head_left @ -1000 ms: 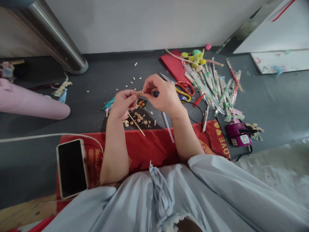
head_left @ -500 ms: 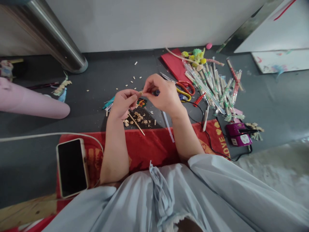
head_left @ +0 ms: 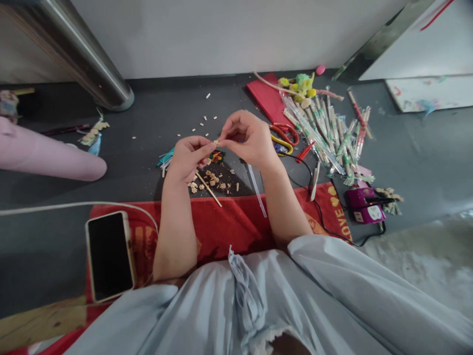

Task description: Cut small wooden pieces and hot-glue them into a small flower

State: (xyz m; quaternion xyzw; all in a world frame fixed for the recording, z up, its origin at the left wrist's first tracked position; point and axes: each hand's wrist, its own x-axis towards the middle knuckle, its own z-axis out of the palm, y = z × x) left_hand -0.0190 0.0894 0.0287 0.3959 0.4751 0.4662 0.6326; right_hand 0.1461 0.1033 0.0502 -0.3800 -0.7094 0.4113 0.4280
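Observation:
Between the fingertips of both hands is a small pale beige piece (head_left: 216, 143), too small to make out well. My left hand (head_left: 191, 159) pinches it from the left. My right hand (head_left: 249, 138) meets it from the right, thumb and forefinger at its edge. Below my left hand, small beige pieces (head_left: 211, 176) lie scattered on the dark tabletop (head_left: 166, 103), beside a thin wooden stick (head_left: 209, 189). A dark patterned item (head_left: 217, 157) shows partly under the hands. A translucent strip (head_left: 256, 190) lies by my right wrist.
Right of the hands are scissors (head_left: 283, 135), many wrapped sticks (head_left: 332, 128), a red packet (head_left: 264, 101) and a purple device (head_left: 364, 204) with a black cable. A phone (head_left: 110, 256) rests on a red cloth (head_left: 225, 227). A pink cylinder (head_left: 48, 150) and metal post (head_left: 84, 54) stand left.
My right hand has shifted slightly up, its fingers a little more spread. The small piece between the fingertips shows more clearly. My left hand has hardly moved.

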